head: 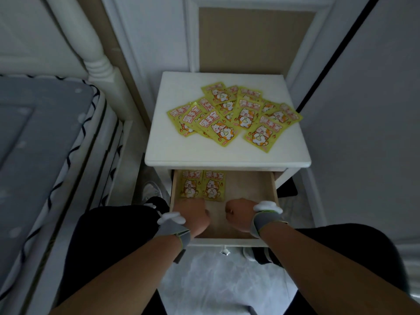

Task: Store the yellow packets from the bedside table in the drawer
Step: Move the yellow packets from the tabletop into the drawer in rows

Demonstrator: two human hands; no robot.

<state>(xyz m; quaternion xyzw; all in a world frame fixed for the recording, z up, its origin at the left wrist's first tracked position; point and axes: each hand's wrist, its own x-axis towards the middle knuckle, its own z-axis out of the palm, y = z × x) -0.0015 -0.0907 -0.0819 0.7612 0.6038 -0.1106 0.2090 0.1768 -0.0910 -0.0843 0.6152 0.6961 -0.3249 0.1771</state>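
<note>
Head cam looks steeply down, close above open drawer (223, 241) & bedside table (227, 155)

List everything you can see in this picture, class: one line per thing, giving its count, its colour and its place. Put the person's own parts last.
bedside table: one, white, centre, against the wall.
drawer: one, pale wood inside, pulled open below the tabletop.
yellow packets on the tabletop: an overlapping pile, more than ten, exact count unclear; yellow with a cartoon cat.
yellow packets in the drawer: two, same print, flat side by side at the drawer's left.
bed: one, grey mattress with striped edging, white post, left side.
wall panel: one, tan in a white frame, behind the table.
left hand: one, closed, grey wristband, inside the drawer below the two packets.
right hand: one, closed, grey wristband, inside the drawer, centre.
</note>
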